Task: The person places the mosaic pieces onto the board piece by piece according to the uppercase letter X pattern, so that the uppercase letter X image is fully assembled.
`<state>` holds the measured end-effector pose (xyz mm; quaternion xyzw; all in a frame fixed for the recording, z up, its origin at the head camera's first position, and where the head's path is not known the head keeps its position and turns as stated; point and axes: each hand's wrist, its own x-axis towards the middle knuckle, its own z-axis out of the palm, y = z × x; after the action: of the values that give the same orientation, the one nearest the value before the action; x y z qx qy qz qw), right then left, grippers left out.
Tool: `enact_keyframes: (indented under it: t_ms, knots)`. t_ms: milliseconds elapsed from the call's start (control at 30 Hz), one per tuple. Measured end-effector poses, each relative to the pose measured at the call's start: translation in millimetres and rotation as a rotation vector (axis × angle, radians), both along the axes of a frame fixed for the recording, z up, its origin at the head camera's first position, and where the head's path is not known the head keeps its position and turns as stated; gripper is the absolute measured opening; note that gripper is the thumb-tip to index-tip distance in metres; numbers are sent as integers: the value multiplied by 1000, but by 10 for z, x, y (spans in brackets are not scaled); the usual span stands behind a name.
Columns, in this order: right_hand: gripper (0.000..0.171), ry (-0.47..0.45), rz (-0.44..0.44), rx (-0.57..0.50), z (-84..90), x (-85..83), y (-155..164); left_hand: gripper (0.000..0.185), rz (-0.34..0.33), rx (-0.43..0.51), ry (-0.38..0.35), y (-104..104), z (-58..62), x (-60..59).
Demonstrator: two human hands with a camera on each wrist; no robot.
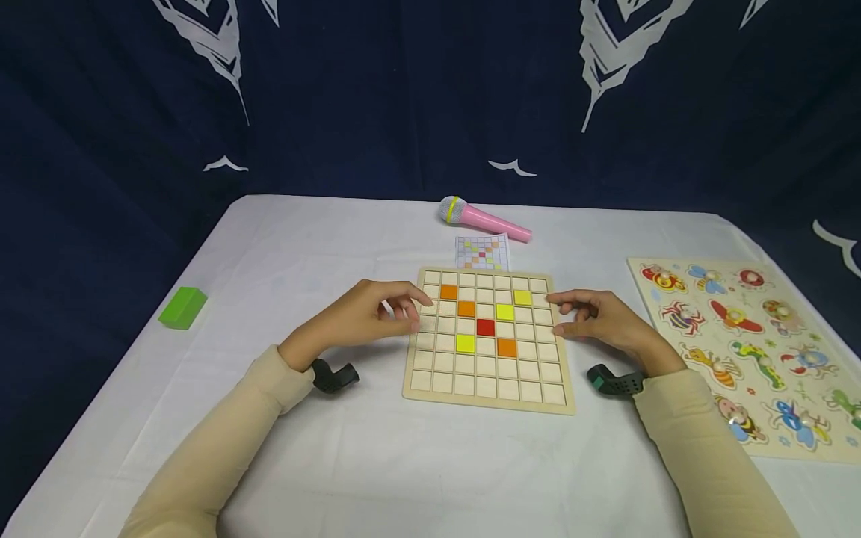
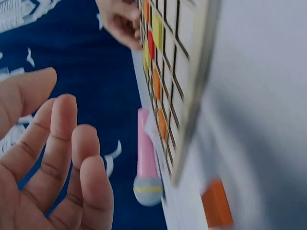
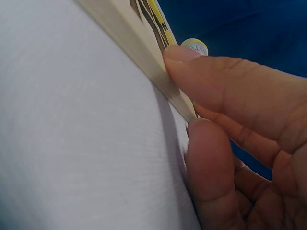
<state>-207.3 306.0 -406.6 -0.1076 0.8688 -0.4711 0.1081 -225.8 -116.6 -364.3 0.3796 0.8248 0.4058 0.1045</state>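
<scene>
A square wooden grid board (image 1: 528, 392) lies on the white cloth, with orange, yellow and red tiles in some cells. At its right edge, my right hand (image 1: 601, 317) pinches the rim between thumb and forefinger. Close up, the forefinger (image 3: 230, 79) overlaps the board's surface while the thumb (image 3: 211, 158) is against the side. My left hand (image 1: 366, 314) hovers by the left edge with fingers loosely bent. The left wrist view shows those fingers (image 2: 60, 134) apart from the board and holding nothing.
Behind the board lie a small printed pattern card (image 1: 482, 252) and a pink toy microphone (image 1: 487, 219). A wooden insect puzzle (image 1: 747, 359) is at the right, and a green block (image 1: 183, 308) at the far left. An orange block (image 2: 217, 203) shows beyond the board.
</scene>
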Motion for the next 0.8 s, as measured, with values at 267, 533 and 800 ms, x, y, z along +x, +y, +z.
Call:
enact_keyframes:
  t_ms: [267, 533, 800]
  knots:
    - [60, 2, 2, 13, 16, -4, -4, 36, 51, -37, -95, -432, -64, -149]
    - [60, 0, -1, 22, 15, -2, -6, 37, 114, -180, -211, -771, -143, -295]
    - [59, -7, -6, 8, 3, 2, -7, 47, 132, -263, -327, -853, -108, -297]
